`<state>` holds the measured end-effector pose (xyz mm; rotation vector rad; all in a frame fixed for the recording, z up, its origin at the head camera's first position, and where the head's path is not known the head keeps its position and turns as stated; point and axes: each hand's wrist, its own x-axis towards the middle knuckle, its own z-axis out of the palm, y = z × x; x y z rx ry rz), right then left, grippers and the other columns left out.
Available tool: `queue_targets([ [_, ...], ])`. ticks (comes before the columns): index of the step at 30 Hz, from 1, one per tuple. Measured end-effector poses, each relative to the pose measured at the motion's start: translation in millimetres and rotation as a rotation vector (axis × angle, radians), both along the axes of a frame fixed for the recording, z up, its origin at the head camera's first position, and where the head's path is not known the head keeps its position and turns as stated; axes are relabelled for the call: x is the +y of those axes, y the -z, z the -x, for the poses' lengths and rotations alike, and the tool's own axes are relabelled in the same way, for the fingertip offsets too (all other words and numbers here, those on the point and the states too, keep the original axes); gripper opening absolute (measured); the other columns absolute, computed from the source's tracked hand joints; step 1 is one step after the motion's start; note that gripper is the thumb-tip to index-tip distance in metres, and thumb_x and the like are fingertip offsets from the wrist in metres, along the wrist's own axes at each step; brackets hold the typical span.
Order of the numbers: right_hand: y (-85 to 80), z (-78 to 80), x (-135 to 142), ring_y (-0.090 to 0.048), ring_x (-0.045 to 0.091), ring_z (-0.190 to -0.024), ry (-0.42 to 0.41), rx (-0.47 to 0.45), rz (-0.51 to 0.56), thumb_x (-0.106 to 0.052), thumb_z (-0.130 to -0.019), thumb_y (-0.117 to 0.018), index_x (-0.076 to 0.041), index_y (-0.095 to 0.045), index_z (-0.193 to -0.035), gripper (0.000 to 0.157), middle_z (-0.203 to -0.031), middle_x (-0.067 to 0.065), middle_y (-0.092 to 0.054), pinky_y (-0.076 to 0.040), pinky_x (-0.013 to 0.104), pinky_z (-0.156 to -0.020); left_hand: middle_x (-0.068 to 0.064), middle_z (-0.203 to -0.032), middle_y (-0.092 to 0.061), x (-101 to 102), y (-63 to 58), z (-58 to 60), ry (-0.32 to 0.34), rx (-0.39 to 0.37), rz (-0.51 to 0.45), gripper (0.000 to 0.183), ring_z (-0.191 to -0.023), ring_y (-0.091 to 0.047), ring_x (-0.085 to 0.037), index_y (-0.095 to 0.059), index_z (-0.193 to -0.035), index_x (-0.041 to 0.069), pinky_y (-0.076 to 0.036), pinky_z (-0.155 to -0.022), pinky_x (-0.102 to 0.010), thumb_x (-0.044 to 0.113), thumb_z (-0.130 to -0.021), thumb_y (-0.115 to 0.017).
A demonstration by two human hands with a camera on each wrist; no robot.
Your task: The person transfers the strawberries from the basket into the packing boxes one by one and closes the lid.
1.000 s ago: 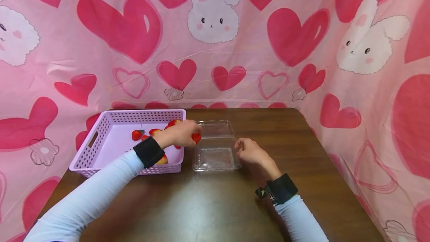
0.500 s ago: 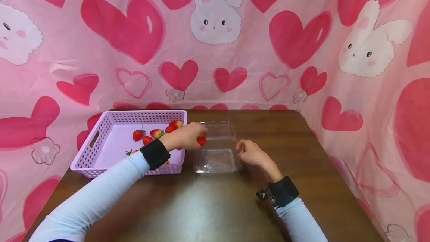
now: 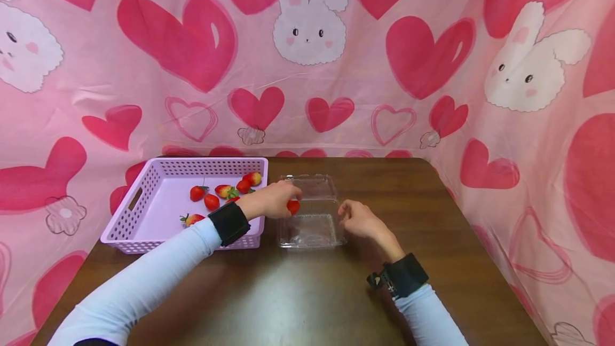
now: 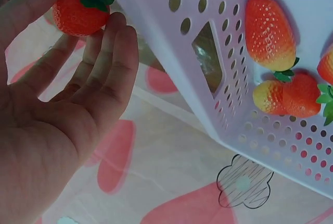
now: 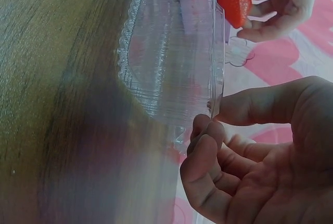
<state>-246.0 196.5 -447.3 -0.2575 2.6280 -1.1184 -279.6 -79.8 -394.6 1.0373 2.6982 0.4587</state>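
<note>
My left hand pinches a red strawberry between thumb and fingers, and the green leaf cap shows in the left wrist view. It hovers over the left side of a clear plastic clamshell box, which lies with its lid laid back. At the right side of the box, my right hand pinches its rim between thumb and curled fingers, as the right wrist view shows. Several more strawberries lie in a lilac basket left of the box; my left wrist hides part of it.
The basket's perforated right wall stands between its strawberries and the clear box. Brown wooden table extends in front and to the right. A pink curtain with hearts and rabbits hangs behind.
My left hand has moved right with the strawberry, from the basket's right wall to above the clear box. More strawberries in the basket show now. My right hand stays at the box rim.
</note>
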Motion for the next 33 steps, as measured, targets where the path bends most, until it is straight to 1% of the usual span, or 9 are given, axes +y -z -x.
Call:
queue_targets([
  [4,0.5,1.1,-0.8,-0.057,0.024,-0.068,0.0,-0.003,0.004,0.008,-0.088,-0.064,-0.001,-0.063,-0.111,0.024,-0.082,0.01,-0.062,-0.049,0.033,-0.06,-0.013,-0.107,-0.068,2.4,2.6,-0.8,-0.009,-0.019,0.024,0.039,-0.098,-0.063,-0.029,-0.072,-0.123,0.001,-0.059,-0.084,-0.042,0.008,-0.087,-0.084],
  [9,2.6,1.8,-0.8,-0.057,0.024,-0.068,-0.003,-0.012,0.007,0.007,-0.088,-0.064,-0.001,-0.063,-0.111,0.024,-0.082,0.011,-0.062,-0.05,0.033,-0.06,-0.012,-0.106,-0.07,6.0,5.0,-2.6,-0.012,-0.035,0.052,0.04,-0.095,-0.065,-0.03,-0.073,-0.123,0.004,-0.059,-0.081,-0.045,0.01,-0.086,-0.085],
  [12,4.1,1.9,-0.2,-0.057,0.024,-0.068,-0.011,-0.016,0.01,0.007,-0.088,-0.064,-0.001,-0.063,-0.111,0.024,-0.083,0.011,-0.062,-0.05,0.033,-0.06,-0.011,-0.107,-0.071,7.9,6.3,-2.7,-0.012,-0.047,0.059,0.04,-0.094,-0.066,-0.03,-0.073,-0.124,0.005,-0.06,-0.08,-0.046,0.01,-0.086,-0.085],
  [17,3.2,1.8,1.6,-0.06,0.024,-0.07,-0.013,-0.013,0.021,0.008,-0.087,-0.062,0.0,-0.063,-0.111,0.025,-0.084,0.01,-0.066,-0.052,0.034,-0.061,-0.01,-0.107,-0.072,9.3,8.3,-0.2,-0.005,-0.078,0.048,0.038,-0.094,-0.066,-0.029,-0.073,-0.123,0.004,-0.06,-0.083,-0.045,0.009,-0.087,-0.085],
  [23,1.4,2.8,2.8,-0.06,0.023,-0.067,-0.018,0.012,0.018,0.009,-0.086,-0.061,0.001,-0.063,-0.109,0.025,-0.082,0.008,-0.066,-0.051,0.033,-0.059,-0.013,-0.103,-0.072,16.6,10.7,0.8,0.02,-0.064,0.013,0.033,-0.09,-0.065,-0.029,-0.074,-0.117,-0.001,-0.06,-0.081,-0.041,0.005,-0.085,-0.084],
  [29,2.4,1.7,2.9,-0.059,0.023,-0.068,-0.016,0.003,0.023,0.009,-0.086,-0.062,0.001,-0.063,-0.11,0.025,-0.081,0.009,-0.065,-0.05,0.033,-0.06,-0.009,-0.096,-0.07,24.8,13.8,0.2,0.044,-0.035,0.037,0.027,-0.085,-0.063,-0.026,-0.075,-0.108,0.004,-0.057,-0.076,-0.039,0.002,-0.083,-0.084],
  [33,0.8,1.7,2.3,-0.059,0.023,-0.068,-0.011,0.003,0.02,0.009,-0.086,-0.063,0.001,-0.064,-0.11,0.025,-0.081,0.009,-0.065,-0.05,0.033,-0.06,-0.009,-0.097,-0.069,28.0,14.4,-0.1,0.045,-0.029,0.057,0.026,-0.085,-0.062,-0.026,-0.075,-0.108,0.006,-0.057,-0.075,-0.039,0.002,-0.083,-0.083],
])
